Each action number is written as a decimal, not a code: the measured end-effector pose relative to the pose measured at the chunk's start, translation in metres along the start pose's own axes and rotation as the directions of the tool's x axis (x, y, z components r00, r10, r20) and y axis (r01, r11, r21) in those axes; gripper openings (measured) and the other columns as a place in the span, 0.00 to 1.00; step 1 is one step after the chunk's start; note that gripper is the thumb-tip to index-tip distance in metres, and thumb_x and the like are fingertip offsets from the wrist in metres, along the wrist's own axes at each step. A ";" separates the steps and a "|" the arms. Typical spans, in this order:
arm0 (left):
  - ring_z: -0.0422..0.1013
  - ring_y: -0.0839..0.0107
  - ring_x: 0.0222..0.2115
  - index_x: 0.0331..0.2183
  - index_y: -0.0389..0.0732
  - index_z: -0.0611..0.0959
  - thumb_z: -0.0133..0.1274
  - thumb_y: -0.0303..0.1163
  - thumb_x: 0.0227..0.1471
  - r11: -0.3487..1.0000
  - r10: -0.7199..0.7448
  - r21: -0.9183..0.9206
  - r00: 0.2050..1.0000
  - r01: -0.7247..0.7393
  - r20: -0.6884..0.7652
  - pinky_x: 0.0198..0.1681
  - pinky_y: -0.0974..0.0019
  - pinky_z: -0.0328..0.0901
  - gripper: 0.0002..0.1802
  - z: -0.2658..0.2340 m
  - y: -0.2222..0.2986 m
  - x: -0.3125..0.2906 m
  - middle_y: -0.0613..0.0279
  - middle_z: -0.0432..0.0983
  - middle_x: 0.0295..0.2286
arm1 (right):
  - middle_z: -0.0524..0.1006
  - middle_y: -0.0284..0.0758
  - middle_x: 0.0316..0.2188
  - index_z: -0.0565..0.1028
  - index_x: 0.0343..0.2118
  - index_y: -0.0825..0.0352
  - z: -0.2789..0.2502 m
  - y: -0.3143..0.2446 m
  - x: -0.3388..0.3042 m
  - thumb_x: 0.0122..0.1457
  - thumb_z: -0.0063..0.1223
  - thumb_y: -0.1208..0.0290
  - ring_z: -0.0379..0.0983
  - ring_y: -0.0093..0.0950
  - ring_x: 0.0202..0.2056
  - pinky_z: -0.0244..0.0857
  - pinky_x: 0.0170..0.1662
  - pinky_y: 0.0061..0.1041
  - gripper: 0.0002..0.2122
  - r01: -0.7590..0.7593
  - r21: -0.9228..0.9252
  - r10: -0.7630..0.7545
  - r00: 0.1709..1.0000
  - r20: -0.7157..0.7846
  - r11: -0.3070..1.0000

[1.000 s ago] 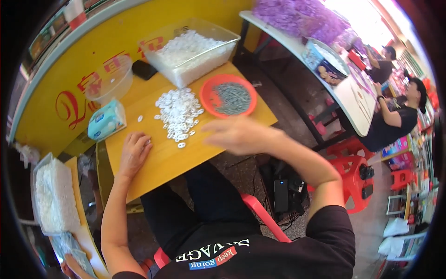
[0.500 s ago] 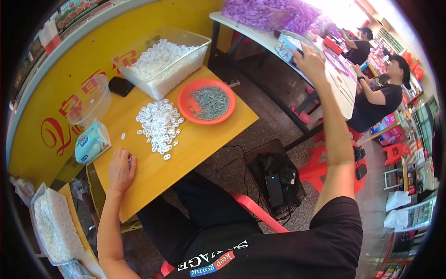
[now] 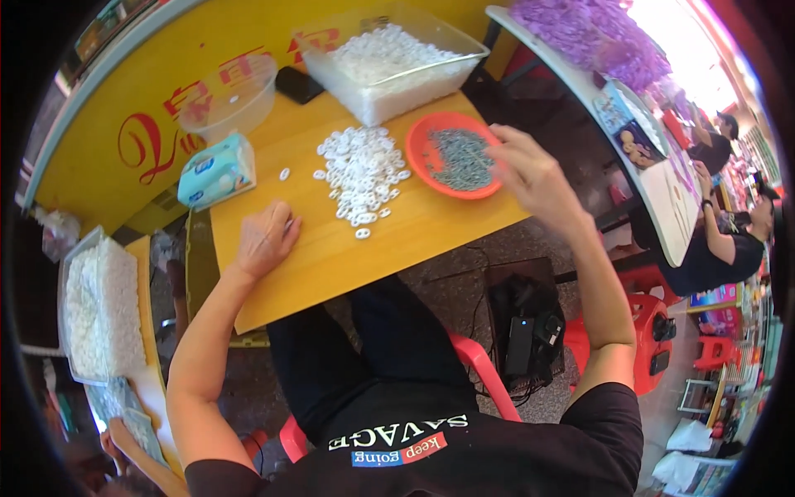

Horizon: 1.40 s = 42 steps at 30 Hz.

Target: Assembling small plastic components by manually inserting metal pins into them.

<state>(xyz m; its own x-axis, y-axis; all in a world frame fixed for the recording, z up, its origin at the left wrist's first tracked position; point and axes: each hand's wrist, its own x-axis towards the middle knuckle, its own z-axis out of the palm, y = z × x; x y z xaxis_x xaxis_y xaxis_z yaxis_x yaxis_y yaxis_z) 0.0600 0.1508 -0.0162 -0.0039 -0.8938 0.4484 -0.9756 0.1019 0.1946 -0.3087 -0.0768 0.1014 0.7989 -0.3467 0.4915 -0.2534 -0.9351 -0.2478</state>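
The right hand [image 3: 534, 174] is by the right edge of the orange bowl [image 3: 420, 157]; its fingers are bent and close together, but I cannot tell if they pinch anything; the thin grey pins [image 3: 464, 157] lie in a heap inside the bowl; they look light, stiff and a bit slippery, so the middle of one should be best to hold; the left hand [image 3: 267, 238] rests on the tabletop [image 3: 331, 273], fingers curled, and I cannot tell what is in it; white two-hole pieces [image 3: 360, 170] lie between the hands, likely light and hard, best held by their edges.
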 end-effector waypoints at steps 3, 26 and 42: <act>0.72 0.54 0.24 0.27 0.41 0.71 0.56 0.32 0.52 1.000 0.008 -0.011 1.000 -0.008 -0.019 0.24 0.55 0.65 0.10 0.000 -0.002 -0.002 0.55 0.71 0.22 | 0.73 0.44 0.52 0.78 0.40 0.71 0.051 -0.053 0.009 0.56 0.58 0.76 0.77 0.37 0.44 0.71 0.46 0.31 0.10 0.124 0.254 -0.155 0.982 0.108 0.959; 0.68 0.53 0.22 0.21 0.35 0.74 0.60 0.34 0.51 0.805 -0.473 -0.521 0.836 0.283 -0.277 0.27 0.57 0.60 0.16 0.004 0.083 0.022 0.53 0.72 0.19 | 0.69 0.42 0.54 0.65 0.55 0.66 0.224 -0.187 0.071 0.68 0.33 0.50 0.62 0.40 0.59 0.55 0.64 0.38 0.24 -0.021 0.561 0.352 0.760 0.547 -0.827; 0.67 0.59 0.26 0.28 0.33 0.77 0.55 0.29 0.56 0.941 -0.103 -0.337 0.934 -0.020 -0.342 0.31 0.62 0.63 0.09 -0.027 0.101 0.047 0.55 0.71 0.25 | 0.74 0.35 0.42 0.71 0.44 0.65 0.212 -0.211 0.050 0.68 0.34 0.56 0.72 0.28 0.48 0.67 0.52 0.31 0.17 0.024 0.458 0.302 0.783 0.544 -0.889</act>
<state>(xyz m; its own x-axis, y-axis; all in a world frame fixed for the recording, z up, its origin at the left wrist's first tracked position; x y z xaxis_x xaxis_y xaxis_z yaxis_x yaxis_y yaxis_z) -0.0323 0.1304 0.0482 0.1721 -0.6956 0.6975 -0.8442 0.2608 0.4684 -0.0999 0.1192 0.0014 0.8456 -0.5139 -0.1445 0.4946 0.8560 -0.1502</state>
